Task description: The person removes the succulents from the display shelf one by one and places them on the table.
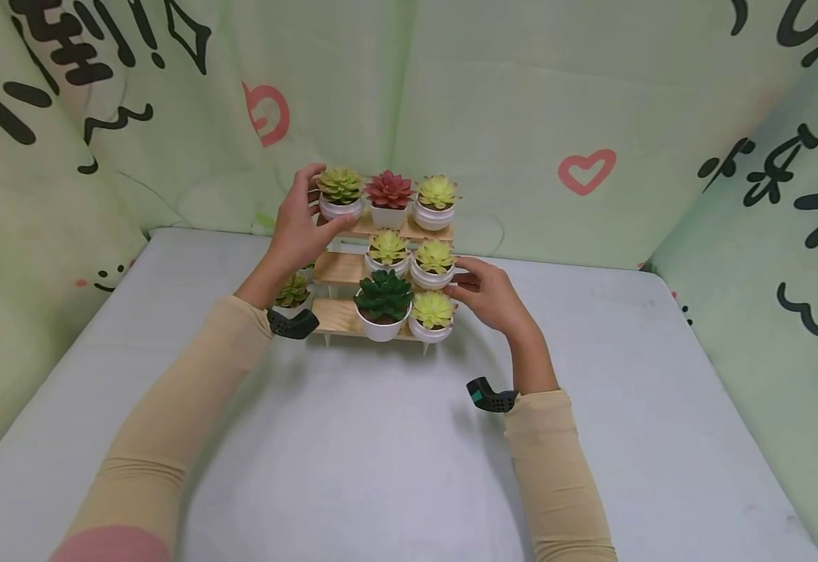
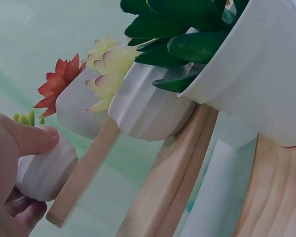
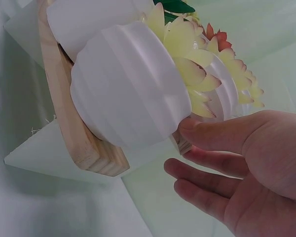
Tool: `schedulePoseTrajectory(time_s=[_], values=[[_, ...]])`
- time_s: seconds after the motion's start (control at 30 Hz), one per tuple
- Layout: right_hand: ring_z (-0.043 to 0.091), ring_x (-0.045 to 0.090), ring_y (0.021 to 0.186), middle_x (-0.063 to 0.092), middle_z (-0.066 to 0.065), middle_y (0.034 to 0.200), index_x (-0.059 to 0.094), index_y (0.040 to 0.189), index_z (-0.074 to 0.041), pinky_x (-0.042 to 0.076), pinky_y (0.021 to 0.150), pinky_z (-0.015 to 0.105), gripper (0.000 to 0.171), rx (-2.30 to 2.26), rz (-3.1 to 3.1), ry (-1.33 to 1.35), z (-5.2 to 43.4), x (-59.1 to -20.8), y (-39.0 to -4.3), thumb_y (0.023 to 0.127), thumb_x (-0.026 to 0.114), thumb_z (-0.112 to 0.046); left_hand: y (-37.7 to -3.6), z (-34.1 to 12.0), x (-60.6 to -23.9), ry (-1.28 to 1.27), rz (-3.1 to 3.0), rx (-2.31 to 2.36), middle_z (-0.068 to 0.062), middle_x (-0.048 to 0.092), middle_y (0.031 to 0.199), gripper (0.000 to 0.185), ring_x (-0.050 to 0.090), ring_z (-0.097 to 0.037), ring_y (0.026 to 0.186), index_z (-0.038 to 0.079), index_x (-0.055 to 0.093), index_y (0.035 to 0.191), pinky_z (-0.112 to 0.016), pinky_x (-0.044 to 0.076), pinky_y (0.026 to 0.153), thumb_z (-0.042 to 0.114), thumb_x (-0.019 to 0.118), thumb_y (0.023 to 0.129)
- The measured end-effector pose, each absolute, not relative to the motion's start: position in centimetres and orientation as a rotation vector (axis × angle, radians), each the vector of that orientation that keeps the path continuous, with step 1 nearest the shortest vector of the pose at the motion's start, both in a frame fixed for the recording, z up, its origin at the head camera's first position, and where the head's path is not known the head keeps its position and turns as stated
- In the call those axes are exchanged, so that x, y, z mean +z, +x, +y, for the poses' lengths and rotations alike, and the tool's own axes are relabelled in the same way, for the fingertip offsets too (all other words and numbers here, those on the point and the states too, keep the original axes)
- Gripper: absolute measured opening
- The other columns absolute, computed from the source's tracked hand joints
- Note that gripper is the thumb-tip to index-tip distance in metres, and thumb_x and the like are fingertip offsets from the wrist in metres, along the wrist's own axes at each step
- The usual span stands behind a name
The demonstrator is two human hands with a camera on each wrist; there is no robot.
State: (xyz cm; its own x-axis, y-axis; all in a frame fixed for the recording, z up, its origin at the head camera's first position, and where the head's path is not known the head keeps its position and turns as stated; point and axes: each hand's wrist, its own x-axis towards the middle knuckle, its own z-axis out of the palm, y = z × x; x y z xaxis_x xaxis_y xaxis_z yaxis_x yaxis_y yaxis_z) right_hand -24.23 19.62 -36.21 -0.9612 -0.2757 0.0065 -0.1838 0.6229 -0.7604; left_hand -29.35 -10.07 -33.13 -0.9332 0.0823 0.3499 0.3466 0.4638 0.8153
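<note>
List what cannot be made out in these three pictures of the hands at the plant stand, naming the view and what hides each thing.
- Head view: the pot behind the left forearm is mostly covered by that arm.
- Head view: the left end of the middle shelf is hidden by the left hand.
- Left wrist view: the dark green plant is cut off by the top edge.
- Right wrist view: the right hand runs off the frame's right and bottom edges.
</note>
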Motion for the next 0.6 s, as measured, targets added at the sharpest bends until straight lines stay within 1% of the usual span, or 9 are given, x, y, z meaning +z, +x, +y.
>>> schedulePoseTrajectory(time_s=[0.27, 0.47, 0.6], values=[[0.033, 0.056, 0.125, 0.051, 0.012, 0.143, 0.049, 0.141, -0.012, 0.05, 0.104, 0.045, 0.05, -1.252, 2.727, -0.383, 19.6, -36.1, -24.2, 0.094, 0.063, -0.014, -28.8, -10.4, -33.2, -0.357, -2.438, -1.447, -0.015, 0.042, 0.145, 0.081, 0.044, -0.027, 0.135, 0.013, 0.026, 0.149, -0.04, 0.041, 0.115, 0.023, 0.075, 0.085], [0.033, 0.056, 0.126, 0.05, 0.012, 0.143, 0.048, 0.141, -0.012, 0.05, 0.105, 0.045, 0.05, -1.252, 2.728, -0.383, 19.6, -36.2, -24.2, 0.094, 0.063, -0.014, -27.9, -11.0, -33.3, -0.324, -2.436, -1.459, -0.012, 0.043, 0.145, 0.082, 0.045, -0.025, 0.135, 0.018, 0.026, 0.149, -0.038, 0.042, 0.114, 0.026, 0.076, 0.085], [0.033, 0.056, 0.126, 0.05, 0.012, 0.143, 0.048, 0.142, -0.012, 0.051, 0.104, 0.045, 0.05, -1.253, 2.727, -0.377, 19.6, -36.2, -24.3, 0.094, 0.063, -0.014, -27.2, -11.7, -33.4, -0.324, -2.427, -1.462, -0.012, 0.043, 0.145, 0.08, 0.045, -0.025, 0.134, 0.018, 0.027, 0.149, -0.038, 0.042, 0.114, 0.024, 0.075, 0.085]])
